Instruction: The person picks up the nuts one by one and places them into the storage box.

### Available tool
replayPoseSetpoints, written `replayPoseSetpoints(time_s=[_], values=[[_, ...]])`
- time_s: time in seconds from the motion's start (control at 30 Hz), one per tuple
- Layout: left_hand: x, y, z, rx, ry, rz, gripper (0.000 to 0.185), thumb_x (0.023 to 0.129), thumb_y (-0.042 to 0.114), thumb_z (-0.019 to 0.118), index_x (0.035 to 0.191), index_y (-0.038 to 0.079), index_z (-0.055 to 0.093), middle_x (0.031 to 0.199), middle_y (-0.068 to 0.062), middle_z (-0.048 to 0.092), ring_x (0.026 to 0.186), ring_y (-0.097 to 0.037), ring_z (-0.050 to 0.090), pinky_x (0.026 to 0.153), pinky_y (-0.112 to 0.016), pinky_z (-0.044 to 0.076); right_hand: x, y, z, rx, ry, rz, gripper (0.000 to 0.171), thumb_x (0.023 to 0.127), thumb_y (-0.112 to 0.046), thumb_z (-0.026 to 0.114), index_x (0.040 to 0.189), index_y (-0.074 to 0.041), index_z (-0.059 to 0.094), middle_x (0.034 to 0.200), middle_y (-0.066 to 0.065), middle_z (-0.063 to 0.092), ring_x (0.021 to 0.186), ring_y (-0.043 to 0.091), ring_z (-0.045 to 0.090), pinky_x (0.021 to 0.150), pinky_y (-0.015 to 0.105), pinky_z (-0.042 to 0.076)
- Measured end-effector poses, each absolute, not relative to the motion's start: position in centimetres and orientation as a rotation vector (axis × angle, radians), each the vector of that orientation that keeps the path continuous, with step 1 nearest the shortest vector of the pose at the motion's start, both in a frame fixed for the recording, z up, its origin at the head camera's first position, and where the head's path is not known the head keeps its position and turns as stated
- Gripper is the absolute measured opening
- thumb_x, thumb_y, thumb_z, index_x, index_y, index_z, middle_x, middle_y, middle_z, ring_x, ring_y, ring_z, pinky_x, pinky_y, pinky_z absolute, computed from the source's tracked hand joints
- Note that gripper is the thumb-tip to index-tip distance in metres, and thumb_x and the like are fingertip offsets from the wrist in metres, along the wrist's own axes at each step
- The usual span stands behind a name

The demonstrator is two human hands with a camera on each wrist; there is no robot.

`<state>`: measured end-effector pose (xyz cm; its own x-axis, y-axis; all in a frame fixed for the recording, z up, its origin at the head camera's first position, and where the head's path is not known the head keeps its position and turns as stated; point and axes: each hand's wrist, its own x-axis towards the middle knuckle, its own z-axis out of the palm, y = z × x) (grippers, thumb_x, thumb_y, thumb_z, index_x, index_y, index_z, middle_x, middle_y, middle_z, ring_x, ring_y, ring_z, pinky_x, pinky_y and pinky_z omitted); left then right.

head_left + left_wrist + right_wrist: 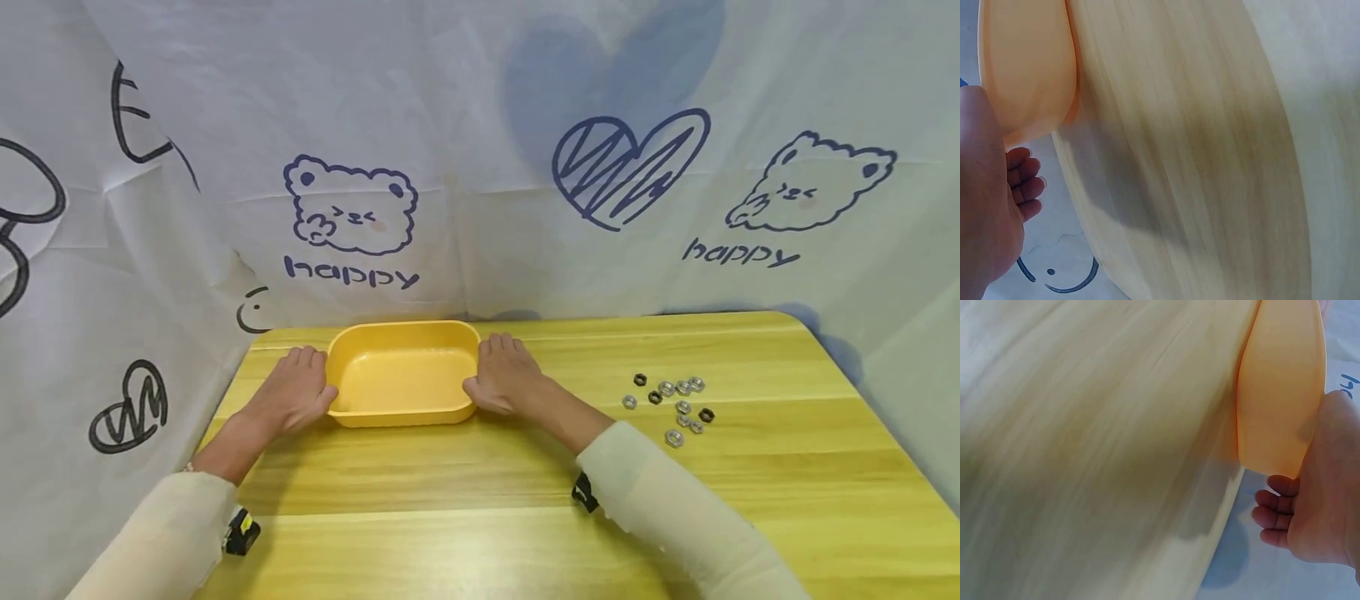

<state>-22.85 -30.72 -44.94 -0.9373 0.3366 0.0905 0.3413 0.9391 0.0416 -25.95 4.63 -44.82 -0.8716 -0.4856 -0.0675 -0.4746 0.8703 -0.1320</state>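
An empty yellow plastic tray [405, 414] sits on the wooden table [480, 500], near its far left edge. My left hand [296, 387] lies flat on the table against the tray's left end, thumb touching the front corner. At the tray's right end my right hand [506, 377] lies the same way, thumb against the wall. The left wrist view shows the tray [1029, 69] beside my left hand [988, 206], whose fingers are loosely bent. In the right wrist view the tray [1282, 387] stands next to my right hand [1319, 506], fingers slightly curled and holding nothing.
Several small metal nuts [675, 404], silver and black, lie scattered on the table to the right of my right arm. A white printed cloth [480, 167] hangs close behind the table and along its left side.
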Motion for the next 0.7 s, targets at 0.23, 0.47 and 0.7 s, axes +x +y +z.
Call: replayPoseSetpoints(time_s=[0.23,0.47,0.7], values=[[-23.1,-30.2,-45.1,-0.519,-3.037,-0.138,0.045,0.094,0.024,0.043,0.116,-0.014,0.051,0.104,-0.024,0.053,0.098,-0.040,0.048,0.091,-0.056,0.041,-26.3,5.3,-44.6,-0.717,2.905,-0.176,0.062,0.100,-0.041,0.037,0.139,0.007,0.047,0.136,0.023,0.050,0.132,0.038,0.045,0.119,0.050,0.034],[-22.8,-29.4,-45.4,-0.514,-3.024,-0.159,0.045,0.095,0.025,0.043,0.115,-0.014,0.052,0.102,-0.023,0.053,0.096,-0.039,0.048,0.089,-0.054,0.041,-26.2,6.2,-44.7,-0.714,2.900,-0.179,0.067,0.099,-0.043,0.036,0.143,0.007,0.045,0.141,0.023,0.049,0.135,0.038,0.044,0.122,0.050,0.032],[-22.4,-28.3,-45.4,-0.482,-3.044,-0.221,0.048,0.096,0.024,0.045,0.122,-0.016,0.050,0.108,-0.025,0.053,0.102,-0.041,0.049,0.094,-0.057,0.041,-26.1,7.3,-44.7,-0.713,2.897,-0.193,0.064,0.099,-0.041,0.037,0.140,0.007,0.046,0.139,0.024,0.050,0.134,0.038,0.044,0.121,0.051,0.032]])
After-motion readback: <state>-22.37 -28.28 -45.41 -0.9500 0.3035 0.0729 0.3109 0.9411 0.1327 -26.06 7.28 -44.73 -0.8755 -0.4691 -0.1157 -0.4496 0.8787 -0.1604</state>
